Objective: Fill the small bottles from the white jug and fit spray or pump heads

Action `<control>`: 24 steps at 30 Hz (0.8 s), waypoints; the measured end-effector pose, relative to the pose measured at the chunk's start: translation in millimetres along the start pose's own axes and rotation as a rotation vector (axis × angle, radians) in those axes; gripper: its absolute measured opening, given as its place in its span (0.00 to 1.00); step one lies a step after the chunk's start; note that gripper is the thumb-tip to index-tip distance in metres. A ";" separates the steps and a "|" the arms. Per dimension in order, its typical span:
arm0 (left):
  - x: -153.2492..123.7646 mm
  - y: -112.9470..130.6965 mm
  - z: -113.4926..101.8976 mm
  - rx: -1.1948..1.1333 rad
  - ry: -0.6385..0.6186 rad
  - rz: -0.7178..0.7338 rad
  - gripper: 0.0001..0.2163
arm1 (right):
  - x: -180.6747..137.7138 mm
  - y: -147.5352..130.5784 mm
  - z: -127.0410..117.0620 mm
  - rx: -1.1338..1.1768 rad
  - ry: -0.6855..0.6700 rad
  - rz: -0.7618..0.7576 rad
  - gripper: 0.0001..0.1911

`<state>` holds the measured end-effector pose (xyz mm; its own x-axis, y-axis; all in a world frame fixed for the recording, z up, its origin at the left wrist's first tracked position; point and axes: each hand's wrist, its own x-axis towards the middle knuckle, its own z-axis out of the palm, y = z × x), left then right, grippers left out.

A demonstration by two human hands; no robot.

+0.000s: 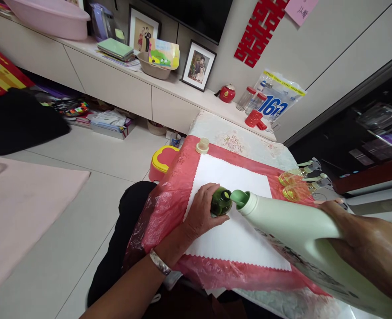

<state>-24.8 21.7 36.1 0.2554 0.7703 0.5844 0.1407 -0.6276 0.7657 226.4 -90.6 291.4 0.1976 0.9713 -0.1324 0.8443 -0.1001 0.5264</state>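
Note:
My left hand (202, 206) is wrapped round a small dark green bottle (220, 207) that stands uncapped over the white scalloped mat (239, 170). With my right hand (352, 230) I grip the handle of a large pale green detergent jug (285, 217), tilted so that its green spout (238, 198) sits at the small bottle's mouth. Whether liquid is running between them I cannot tell. A translucent cap (202, 145) rests at the mat's far left corner. To the right are two clear bottles with yellow liquid (292, 191) and pump tops.
Red plastic sheeting (162, 208) covers the table, over a floral cloth (229, 137). A pink and yellow stool (164, 161) stands beside the table's left side. Behind, a long cabinet (116, 79) carries framed photos, a red teapot (227, 93) and glass jars (251, 101).

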 end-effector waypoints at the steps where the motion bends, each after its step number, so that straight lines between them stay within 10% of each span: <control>1: 0.0 0.2 0.0 -0.002 0.000 -0.002 0.45 | 0.8 -1.5 -3.2 -0.025 -0.054 0.007 0.21; 24: 0.1 2.1 -1.2 -0.011 -0.008 -0.009 0.44 | 7.4 -7.6 -25.6 -0.067 -0.188 0.059 0.13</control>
<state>-25.7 20.6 38.0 0.2614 0.7747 0.5758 0.1326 -0.6197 0.7735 208.7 -77.1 307.9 0.3406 0.9062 -0.2506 0.7948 -0.1352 0.5917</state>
